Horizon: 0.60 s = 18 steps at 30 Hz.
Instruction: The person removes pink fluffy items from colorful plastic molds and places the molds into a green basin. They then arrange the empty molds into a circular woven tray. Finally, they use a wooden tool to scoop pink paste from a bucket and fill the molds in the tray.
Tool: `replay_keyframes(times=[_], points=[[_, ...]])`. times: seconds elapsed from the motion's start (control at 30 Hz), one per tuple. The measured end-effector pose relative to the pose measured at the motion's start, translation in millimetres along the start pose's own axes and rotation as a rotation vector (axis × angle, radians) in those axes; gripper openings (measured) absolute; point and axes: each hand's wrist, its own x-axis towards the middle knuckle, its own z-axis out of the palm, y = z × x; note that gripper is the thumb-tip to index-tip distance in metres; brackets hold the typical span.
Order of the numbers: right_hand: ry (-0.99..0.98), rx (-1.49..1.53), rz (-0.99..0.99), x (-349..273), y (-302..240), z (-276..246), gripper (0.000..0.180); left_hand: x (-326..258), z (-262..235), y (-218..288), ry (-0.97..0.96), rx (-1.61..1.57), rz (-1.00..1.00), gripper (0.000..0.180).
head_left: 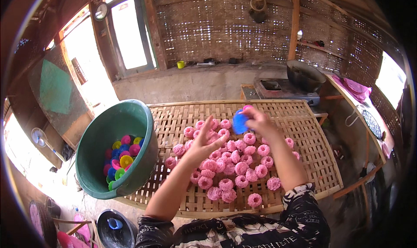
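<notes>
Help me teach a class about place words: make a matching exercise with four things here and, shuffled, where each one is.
Things
1. Large round green plastic tub
2. Rough pink ring-shaped pieces
3. Blurred small blue piece
4. Dark round metal wok

Places
A. In the person's right hand
B. At the flat grey stove, beyond the table
C. On the left, holding small multicoloured plastic pieces
D. Spread over the woven light-brown tabletop

Pairs: 1-C, 2-D, 3-A, 4-B
</notes>
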Motion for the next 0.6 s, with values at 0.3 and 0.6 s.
replay_keyframes(times=[0.3, 0.6], points=[[-0.026, -0.557, -0.313, 31, 35, -3, 0.032, -17, -67, -1, 0.346, 0.249, 0.038, 0.048], [0.062, -1.091, 0.076, 17, 115, -111, 0.039, -70, -172, 24, 0.913, 1.338, 0.116, 0.061]])
